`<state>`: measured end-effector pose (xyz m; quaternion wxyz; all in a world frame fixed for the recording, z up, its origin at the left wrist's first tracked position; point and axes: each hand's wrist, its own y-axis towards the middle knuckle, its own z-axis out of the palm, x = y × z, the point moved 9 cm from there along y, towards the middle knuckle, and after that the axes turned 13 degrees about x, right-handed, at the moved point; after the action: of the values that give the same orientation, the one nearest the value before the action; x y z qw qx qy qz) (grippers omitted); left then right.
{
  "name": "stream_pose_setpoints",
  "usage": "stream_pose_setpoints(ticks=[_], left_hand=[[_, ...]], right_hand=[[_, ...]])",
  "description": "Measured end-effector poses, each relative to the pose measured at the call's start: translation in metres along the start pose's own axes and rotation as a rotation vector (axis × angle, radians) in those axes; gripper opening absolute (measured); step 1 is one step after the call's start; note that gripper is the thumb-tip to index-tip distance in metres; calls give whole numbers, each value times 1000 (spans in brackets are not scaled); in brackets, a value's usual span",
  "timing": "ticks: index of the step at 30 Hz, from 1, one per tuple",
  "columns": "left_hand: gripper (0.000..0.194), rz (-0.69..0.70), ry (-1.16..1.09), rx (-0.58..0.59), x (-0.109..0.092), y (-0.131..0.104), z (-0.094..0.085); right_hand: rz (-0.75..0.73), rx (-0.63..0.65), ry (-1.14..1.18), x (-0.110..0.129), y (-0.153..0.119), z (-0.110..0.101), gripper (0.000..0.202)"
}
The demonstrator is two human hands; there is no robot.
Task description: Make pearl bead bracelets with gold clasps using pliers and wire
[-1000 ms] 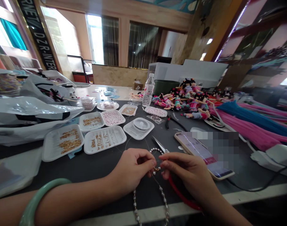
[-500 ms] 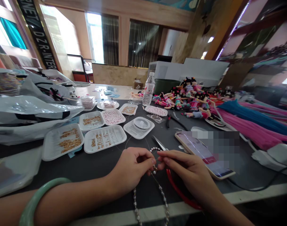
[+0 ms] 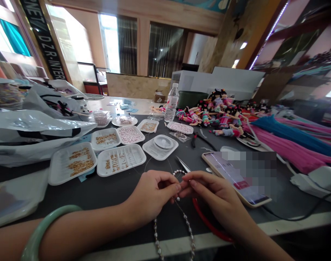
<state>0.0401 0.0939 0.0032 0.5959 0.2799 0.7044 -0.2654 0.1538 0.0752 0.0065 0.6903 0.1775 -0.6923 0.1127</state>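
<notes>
My left hand (image 3: 157, 190) is closed, thumb against fingers, pinching part of a beaded necklace (image 3: 187, 224) of pearl-like beads. Fingertips of my right hand (image 3: 212, 188) meet those of the left and are pinched on the same strand. A small loop of beads arches above the touching fingers, and two strands hang down over the table's front edge. The exact spot being held is hidden by the fingers. Scissors (image 3: 183, 164) with pointed silver blades lie beyond my right hand; their red handle (image 3: 209, 223) shows below it.
White trays of gold findings (image 3: 82, 161) and pink beads (image 3: 130, 135) stand ahead and left. A tray with a spool (image 3: 163, 142) sits beyond my hands. Right are a phone (image 3: 236, 177), pliers (image 3: 194, 139) and small dolls (image 3: 216, 112). A water bottle (image 3: 171, 103) stands behind.
My right fingertips have shifted slightly left, closer against the left ones, covering the gold-coloured bit that showed between them. The rest stays as it was.
</notes>
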Motion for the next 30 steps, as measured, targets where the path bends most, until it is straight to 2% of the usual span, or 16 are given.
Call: stream_pose_setpoints(ticks=[9,14,21,30], left_hand=[[16,26,-9,-46,-4,-1,-4],[17,57,-13,-81,-8,-4,-6],[15,50,-34,-87,-9,-2,-6],[16,54,-5,-33,-9,-3,-1]], right_hand=[[-22,-45,24,3,-1,-2,15],[22,9,87,-3,0,3,14],[68,15,101,-8,-2,4,14],[35,-12,-99,-1,0,3,9]])
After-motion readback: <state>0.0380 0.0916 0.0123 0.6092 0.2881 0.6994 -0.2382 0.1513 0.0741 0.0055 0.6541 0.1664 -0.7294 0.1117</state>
